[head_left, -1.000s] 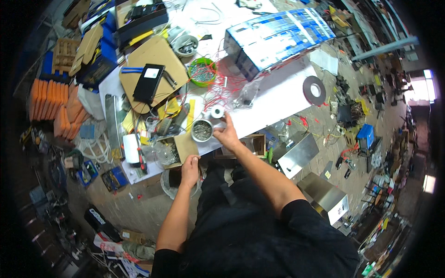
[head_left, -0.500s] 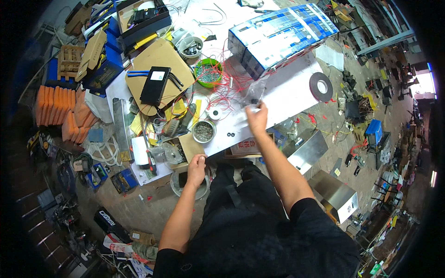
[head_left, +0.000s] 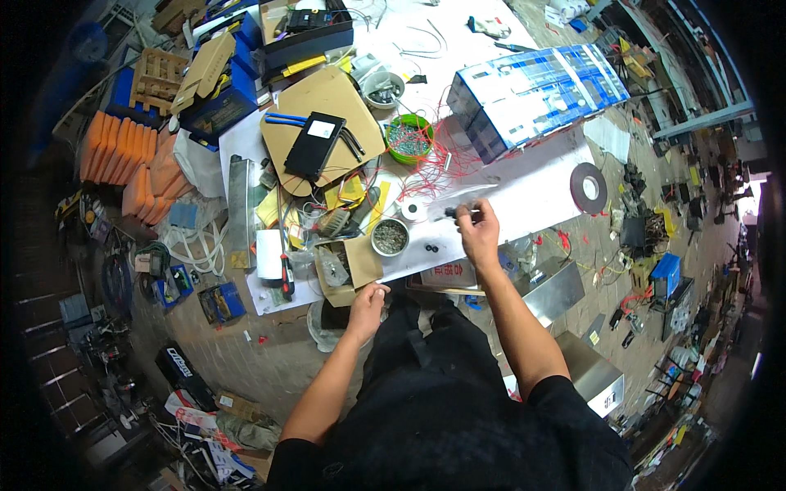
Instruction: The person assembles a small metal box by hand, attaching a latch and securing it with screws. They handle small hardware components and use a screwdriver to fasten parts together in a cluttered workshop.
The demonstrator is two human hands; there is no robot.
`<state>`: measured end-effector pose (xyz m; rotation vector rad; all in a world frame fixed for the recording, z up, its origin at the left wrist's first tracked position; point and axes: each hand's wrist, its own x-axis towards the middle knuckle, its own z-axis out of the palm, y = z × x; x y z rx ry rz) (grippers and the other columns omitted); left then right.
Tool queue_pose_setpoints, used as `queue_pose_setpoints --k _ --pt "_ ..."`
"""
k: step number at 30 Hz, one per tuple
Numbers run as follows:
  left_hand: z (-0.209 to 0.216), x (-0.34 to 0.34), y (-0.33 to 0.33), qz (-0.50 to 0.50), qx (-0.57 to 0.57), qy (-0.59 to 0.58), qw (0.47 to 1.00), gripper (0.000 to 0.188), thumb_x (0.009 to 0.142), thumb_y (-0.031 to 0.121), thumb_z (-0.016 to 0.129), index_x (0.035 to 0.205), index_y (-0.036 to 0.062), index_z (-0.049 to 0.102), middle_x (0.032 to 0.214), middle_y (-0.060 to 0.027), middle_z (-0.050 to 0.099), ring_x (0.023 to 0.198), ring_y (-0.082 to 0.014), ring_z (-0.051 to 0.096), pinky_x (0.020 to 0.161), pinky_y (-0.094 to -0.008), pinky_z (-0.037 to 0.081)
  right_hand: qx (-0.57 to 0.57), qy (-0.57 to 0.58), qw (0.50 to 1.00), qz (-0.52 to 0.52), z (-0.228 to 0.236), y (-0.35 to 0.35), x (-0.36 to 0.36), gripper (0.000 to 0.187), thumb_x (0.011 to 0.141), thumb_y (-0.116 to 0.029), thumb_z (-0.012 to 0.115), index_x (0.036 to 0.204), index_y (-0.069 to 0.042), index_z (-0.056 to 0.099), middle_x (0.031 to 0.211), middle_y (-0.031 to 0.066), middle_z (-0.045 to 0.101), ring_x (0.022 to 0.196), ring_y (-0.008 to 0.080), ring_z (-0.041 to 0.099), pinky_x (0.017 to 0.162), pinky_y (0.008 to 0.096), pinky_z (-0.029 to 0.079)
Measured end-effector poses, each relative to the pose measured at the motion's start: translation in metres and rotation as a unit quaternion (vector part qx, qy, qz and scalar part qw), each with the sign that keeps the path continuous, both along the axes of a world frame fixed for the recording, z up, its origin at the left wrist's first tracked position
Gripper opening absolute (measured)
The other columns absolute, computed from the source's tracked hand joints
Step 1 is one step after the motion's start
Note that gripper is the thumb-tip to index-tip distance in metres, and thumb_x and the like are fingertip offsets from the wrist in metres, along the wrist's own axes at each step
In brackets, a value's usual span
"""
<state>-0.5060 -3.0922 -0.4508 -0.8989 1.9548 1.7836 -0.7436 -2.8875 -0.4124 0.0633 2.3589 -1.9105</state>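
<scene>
Over the white table top my right hand (head_left: 477, 231) is closed, its fingertips pinching a small black part (head_left: 463, 210) whose exact kind I cannot make out. A clear plastic bag (head_left: 475, 195) lies just beyond it. Two small black rings (head_left: 431, 248) rest on the table to the left of that hand. At the table's near edge my left hand (head_left: 367, 311) is closed on the near corner of an open cardboard box (head_left: 366, 260). A clear bag (head_left: 332, 268) sits inside the box. Between the hands stands a bowl of small metal pieces (head_left: 390, 237).
Beyond are a white spool (head_left: 414, 211), a green basket of screws (head_left: 408, 139) and tangled red wires (head_left: 442, 155). A blue-and-white wrapped box (head_left: 536, 98) stands far right, a black tape roll (head_left: 588, 188) nearer. On cardboard lies a black device (head_left: 314, 146).
My right hand has moved off the clear bag and come back nearer, holding the black part. The left hand stays at the cardboard box. The whole view has shifted slightly.
</scene>
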Motion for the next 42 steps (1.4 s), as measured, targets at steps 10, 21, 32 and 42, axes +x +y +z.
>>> queue_pose_setpoints --k 10,21,32,42 --pt "0.011 0.019 0.005 0.048 -0.027 0.094 0.994 0.023 0.104 0.02 0.051 0.109 0.0042 0.068 0.104 -0.0095 0.065 0.082 -0.0178 0.062 0.079 -0.0328 0.051 0.046 0.105 0.973 0.202 0.05 -0.179 -0.044 0.044 0.09 -0.022 0.071 0.127 0.001 0.062 0.111 0.0151 0.066 0.087 0.0183 0.066 0.077 0.0318 0.054" --pt "0.03 0.046 -0.019 0.093 0.036 0.072 0.992 0.026 0.104 0.022 0.052 0.113 0.003 0.067 0.104 -0.0086 0.069 0.091 -0.0159 0.065 0.083 -0.0317 0.052 0.42 0.159 0.871 0.2 -0.015 -0.151 -0.103 0.023 0.091 -0.014 0.05 0.11 -0.003 0.056 0.114 0.0254 0.061 0.091 0.0487 0.066 0.078 0.0572 0.054" --pt "0.028 0.07 -0.033 0.112 0.008 0.1 0.989 0.023 0.104 0.02 0.054 0.111 0.0034 0.068 0.09 -0.0068 0.07 0.085 -0.0143 0.066 0.08 -0.0301 0.052 0.443 0.236 0.806 0.313 0.017 -0.094 -0.118 0.019 0.09 -0.022 0.067 0.098 -0.005 0.068 0.116 0.0132 0.065 0.087 0.0402 0.068 0.074 0.05 0.054" --pt "0.017 0.098 -0.051 0.088 -0.01 0.072 0.993 0.025 0.107 0.024 0.05 0.112 0.0033 0.064 0.092 -0.0046 0.069 0.087 -0.0132 0.067 0.077 -0.0292 0.053 0.446 0.229 0.755 0.423 0.108 -0.081 -0.093 0.018 0.088 -0.023 0.071 0.099 -0.009 0.071 0.136 0.0124 0.059 0.092 0.0382 0.07 0.078 0.0477 0.056"
